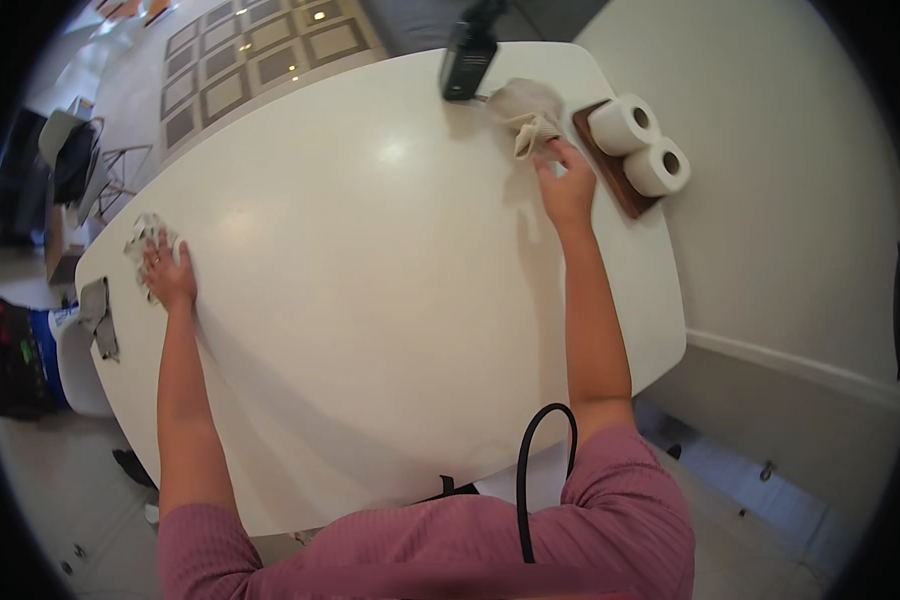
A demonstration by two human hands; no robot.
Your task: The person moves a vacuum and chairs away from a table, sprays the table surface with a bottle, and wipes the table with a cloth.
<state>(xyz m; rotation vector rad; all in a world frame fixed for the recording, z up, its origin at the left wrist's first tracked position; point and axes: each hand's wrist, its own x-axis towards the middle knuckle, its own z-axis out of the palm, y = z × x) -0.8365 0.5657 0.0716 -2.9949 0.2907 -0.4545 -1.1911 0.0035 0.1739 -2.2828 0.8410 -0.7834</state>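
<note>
At the left end of the white table [350, 280], my left hand [173, 275] lies with fingers spread on a crumpled white-and-dark patterned cloth [142, 230]. It presses on the cloth rather than gripping it. My right arm reaches to the far right, where my right hand [570, 185] pinches the edge of a beige cloth [528, 140] with a ribbed-looking part. Just behind it is a pale, blurred bundle [527, 97]; whether it is part of the same cloth I cannot tell. A dark pump bottle [468, 65] stands beside that bundle, near the far edge.
Two white paper rolls [620, 125] sit on a brown wooden tray [625, 190] by the right-hand wall. A grey cloth [98, 318] hangs over the left edge. Chairs and bags [30, 350] stand beyond the left side. A black cable loop [523, 470] rises before my body.
</note>
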